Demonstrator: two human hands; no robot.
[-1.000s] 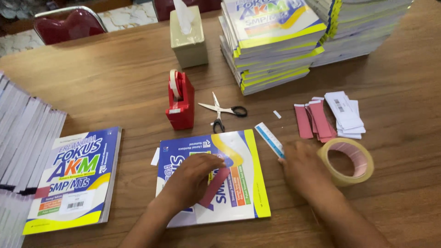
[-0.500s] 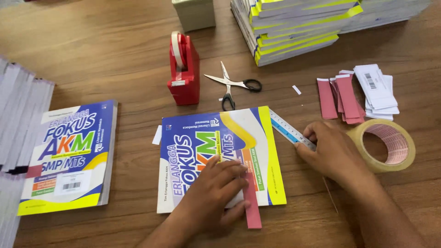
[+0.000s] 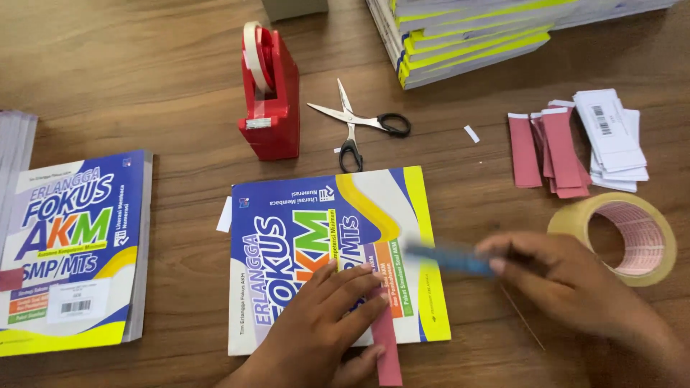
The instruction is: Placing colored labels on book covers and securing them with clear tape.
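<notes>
Pressing a red strip onto a workbook cover, blue tool in the other hand.

Low centre of frame: left hand (image 3: 327, 327) spread flat, fingers open, pinning a red paper strip (image 3: 386, 345) along the lower right part of the blue and yellow workbook (image 3: 316, 237) lying on the wooden desk (image 3: 144, 86). Right of it, right hand (image 3: 568, 284) closed around a blurred blue ruler-like tool (image 3: 449, 257) over the workbook's yellow edge. Just beyond, at right edge, a roll of clear tape (image 3: 622, 237). Upper right: loose red strips (image 3: 546, 147) beside white barcode labels (image 3: 614, 136). Upper centre: red tape dispenser (image 3: 269, 93), scissors (image 3: 359, 122). Far left: second workbook (image 3: 72, 248).
</notes>
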